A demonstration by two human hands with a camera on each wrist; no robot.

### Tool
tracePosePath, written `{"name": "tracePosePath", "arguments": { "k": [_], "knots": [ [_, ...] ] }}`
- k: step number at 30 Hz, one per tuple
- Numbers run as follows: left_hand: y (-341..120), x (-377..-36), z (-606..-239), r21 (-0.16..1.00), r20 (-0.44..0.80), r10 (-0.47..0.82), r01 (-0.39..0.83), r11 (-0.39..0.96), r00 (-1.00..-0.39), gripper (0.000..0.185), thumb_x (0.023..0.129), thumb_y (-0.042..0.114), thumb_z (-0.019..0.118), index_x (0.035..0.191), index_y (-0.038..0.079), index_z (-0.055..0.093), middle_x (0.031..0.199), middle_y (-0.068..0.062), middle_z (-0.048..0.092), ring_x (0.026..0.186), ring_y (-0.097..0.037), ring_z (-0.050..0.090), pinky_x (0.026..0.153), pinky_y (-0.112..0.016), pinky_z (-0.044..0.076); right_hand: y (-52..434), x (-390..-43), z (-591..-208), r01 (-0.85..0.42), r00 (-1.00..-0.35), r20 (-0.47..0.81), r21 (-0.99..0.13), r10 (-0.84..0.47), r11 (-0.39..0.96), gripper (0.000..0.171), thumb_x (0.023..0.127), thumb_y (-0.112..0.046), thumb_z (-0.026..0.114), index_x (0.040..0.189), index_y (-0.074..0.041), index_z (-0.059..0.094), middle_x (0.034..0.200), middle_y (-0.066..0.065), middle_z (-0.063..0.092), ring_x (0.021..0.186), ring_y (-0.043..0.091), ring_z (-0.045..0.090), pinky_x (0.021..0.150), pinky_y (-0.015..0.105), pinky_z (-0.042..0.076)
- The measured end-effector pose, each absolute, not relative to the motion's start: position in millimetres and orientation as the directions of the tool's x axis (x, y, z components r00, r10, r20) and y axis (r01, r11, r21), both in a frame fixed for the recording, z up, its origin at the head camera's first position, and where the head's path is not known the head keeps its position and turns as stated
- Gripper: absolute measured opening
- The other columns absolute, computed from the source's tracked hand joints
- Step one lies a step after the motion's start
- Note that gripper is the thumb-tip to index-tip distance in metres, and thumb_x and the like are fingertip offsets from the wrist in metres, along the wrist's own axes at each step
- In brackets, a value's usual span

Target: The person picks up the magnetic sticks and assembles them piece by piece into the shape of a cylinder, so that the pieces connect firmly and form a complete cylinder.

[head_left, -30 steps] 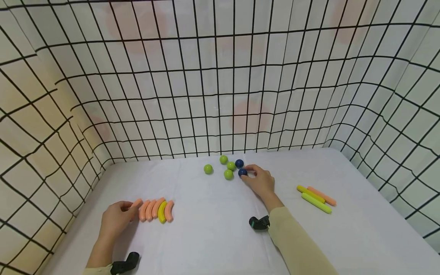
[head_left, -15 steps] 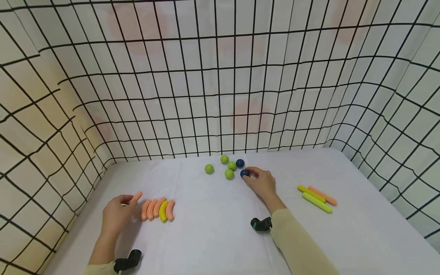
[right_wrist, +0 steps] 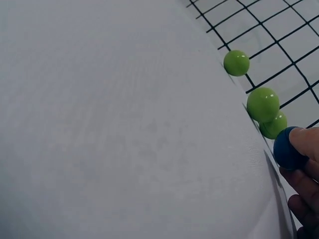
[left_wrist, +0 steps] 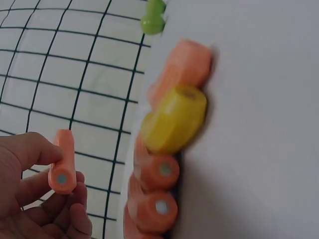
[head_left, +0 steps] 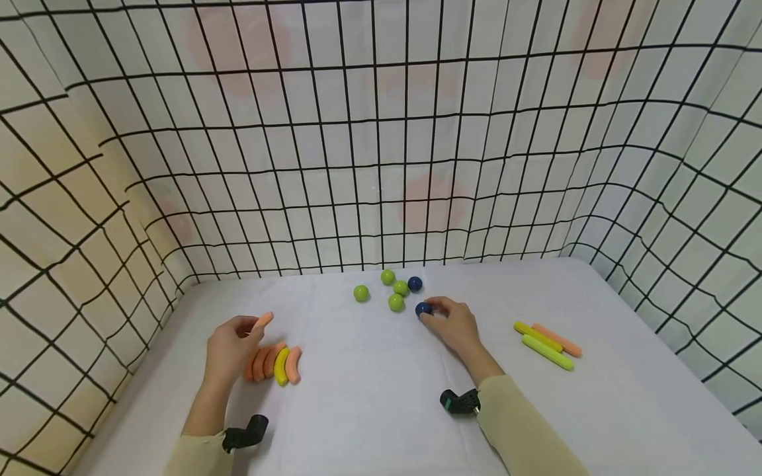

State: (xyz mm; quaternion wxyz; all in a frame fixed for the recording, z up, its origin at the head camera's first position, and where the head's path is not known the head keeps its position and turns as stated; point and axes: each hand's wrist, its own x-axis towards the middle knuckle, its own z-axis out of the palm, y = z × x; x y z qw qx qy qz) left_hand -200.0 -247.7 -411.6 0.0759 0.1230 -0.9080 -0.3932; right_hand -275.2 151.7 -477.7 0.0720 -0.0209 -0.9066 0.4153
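Note:
My left hand (head_left: 226, 350) pinches an orange curved stick (head_left: 264, 320) between thumb and fingers, raised above the table. A round grey spot shows on the stick's near end in the left wrist view. Below and beside this hand lies a row of similar orange curved sticks (head_left: 292, 365), with one yellow curved stick (head_left: 281, 366) among them; the hand's shadow falls over the row's left part. At the centre right, my right hand (head_left: 456, 326) pinches a dark blue ball (right_wrist: 286, 151) between thumb and fingers. Another dark blue ball (head_left: 415, 284) sits farther back.
Several green balls (head_left: 395, 302) stand at the back middle, left of the blue ones. To the right lie three straight sticks: yellow (head_left: 538, 336), orange (head_left: 557, 340) and yellow-green (head_left: 547, 352). A black grid (head_left: 389, 162) on white cloth walls the table's back and sides.
My left hand has lifted the orange curved stick from the row's left end and carried it up and rightward. My right hand has drawn the blue ball slightly nearer, away from the other balls.

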Motion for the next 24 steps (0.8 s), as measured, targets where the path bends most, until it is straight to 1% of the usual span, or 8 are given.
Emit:
{"name": "tracePosePath", "arguments": {
  "k": [4, 7, 10, 13, 16, 19, 24],
  "knots": [
    [-236, -205, -409, 0.745, 0.066, -0.236, -0.110, 0.658, -0.969, 0.038, 0.097, 0.027, 0.065, 0.125, 0.003, 0.065, 0.118, -0.021, 0.066, 0.089, -0.027, 0.060, 0.067, -0.025, 0.047, 152, -272, -479, -0.042, -0.991, 0.115, -0.761, 0.072, 0.647, 0.039, 0.087, -0.035, 0.075, 0.123, -0.022, 0.068, 0.117, 0.004, 0.071, 0.113, 0.028, 0.057, 0.098, 0.049, 0.043],
    [-226, -209, -407, 0.764, 0.078, -0.205, -0.073, 0.641, -0.976, 0.037, 0.096, 0.028, 0.066, 0.125, 0.005, 0.064, 0.121, -0.018, 0.066, 0.086, -0.025, 0.061, 0.067, -0.026, 0.047, 153, -269, -480, -0.048, -0.992, 0.114, -0.764, 0.061, 0.644, 0.040, 0.087, -0.034, 0.075, 0.124, -0.022, 0.068, 0.116, 0.003, 0.071, 0.108, 0.025, 0.058, 0.093, 0.043, 0.044],
    [-216, -211, -406, 0.777, 0.081, -0.185, -0.054, 0.627, -0.979, 0.035, 0.095, 0.028, 0.068, 0.122, 0.006, 0.063, 0.121, -0.017, 0.066, 0.083, -0.023, 0.061, 0.066, -0.026, 0.048, 153, -266, -480, -0.056, -0.992, 0.118, -0.759, 0.052, 0.649, 0.039, 0.087, -0.034, 0.075, 0.124, -0.023, 0.067, 0.114, 0.001, 0.071, 0.101, 0.022, 0.056, 0.085, 0.036, 0.041],
    [-205, -214, -406, 0.785, 0.082, -0.176, -0.045, 0.617, -0.981, 0.035, 0.095, 0.031, 0.069, 0.120, 0.007, 0.062, 0.120, -0.015, 0.066, 0.080, -0.021, 0.062, 0.065, -0.025, 0.048, 154, -263, -481, -0.061, -0.991, 0.121, -0.755, 0.048, 0.653, 0.039, 0.087, -0.034, 0.075, 0.124, -0.023, 0.067, 0.113, 0.001, 0.070, 0.096, 0.020, 0.053, 0.081, 0.032, 0.037],
    [-193, -217, -407, 0.803, 0.071, -0.169, -0.044, 0.594, -0.983, 0.035, 0.094, 0.032, 0.071, 0.118, 0.009, 0.063, 0.118, -0.012, 0.067, 0.077, -0.024, 0.064, 0.062, -0.026, 0.047, 154, -260, -481, -0.057, -0.992, 0.118, -0.754, 0.050, 0.654, 0.038, 0.088, -0.034, 0.075, 0.123, -0.023, 0.067, 0.113, 0.001, 0.070, 0.096, 0.020, 0.053, 0.080, 0.031, 0.037],
    [-182, -219, -409, 0.821, 0.065, -0.159, -0.038, 0.570, -0.985, 0.034, 0.092, 0.033, 0.072, 0.116, 0.011, 0.063, 0.116, -0.010, 0.067, 0.074, -0.023, 0.067, 0.060, -0.026, 0.046, 155, -258, -481, -0.049, -0.992, 0.112, -0.757, 0.055, 0.652, 0.038, 0.088, -0.035, 0.074, 0.123, -0.023, 0.067, 0.113, 0.002, 0.070, 0.097, 0.020, 0.053, 0.080, 0.032, 0.037],
    [-164, -222, -413, 0.817, 0.097, -0.131, 0.003, 0.576, -0.987, 0.034, 0.090, 0.038, 0.075, 0.109, 0.013, 0.064, 0.112, -0.006, 0.069, 0.064, -0.014, 0.065, 0.062, -0.027, 0.043, 155, -255, -479, -0.060, -0.992, 0.117, -0.757, 0.046, 0.650, 0.037, 0.088, -0.034, 0.074, 0.123, -0.022, 0.067, 0.114, 0.003, 0.069, 0.097, 0.021, 0.053, 0.080, 0.032, 0.037]
  ]
}}
